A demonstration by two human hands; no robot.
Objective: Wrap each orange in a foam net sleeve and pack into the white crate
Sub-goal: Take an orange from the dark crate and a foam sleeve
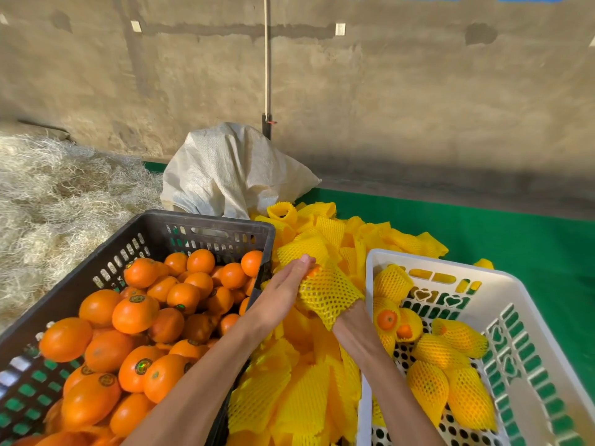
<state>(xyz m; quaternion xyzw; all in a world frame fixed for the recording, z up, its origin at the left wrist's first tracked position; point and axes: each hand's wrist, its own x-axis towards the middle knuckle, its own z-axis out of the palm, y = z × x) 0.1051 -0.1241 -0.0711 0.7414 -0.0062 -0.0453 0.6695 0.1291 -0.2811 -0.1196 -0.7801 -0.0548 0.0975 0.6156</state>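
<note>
Two bare forearms rise from the bottom centre of the frame and meet in mid frame above a heap of loose sleeves. The left hand [279,294] is held flat and edge-on, its fingers [301,263] straight and together, pressing against the left side of a yellow foam net sleeve [326,292]. The right hand [349,317] is almost wholly covered by that sleeve, which is stretched over it down to the wrist; how its fingers lie cannot be told. A sliver of the round orange fruit [314,271] shows at the sleeve's upper left mouth, just beside the left fingertips.

At lower left, a black slotted plastic crate [206,225] is heaped with bare oranges [135,313], many with small round stickers. At lower right, the white perforated plastic crate [502,284] holds several sleeved oranges [441,350] lying along its left side and middle; its right part shows bare floor. Between the two crates the pile of flat yellow foam sleeves [302,397] fills the gap and spreads toward upper centre, its edges touching both crate walls.

Beyond the pile, a green mat [483,226] runs to the right edge. A crumpled white woven sack [231,169] stands behind the black crate, pale straw [58,188] lies at mid left, and a rough grey wall [418,91] with a thin vertical pole [266,59] closes the top.
</note>
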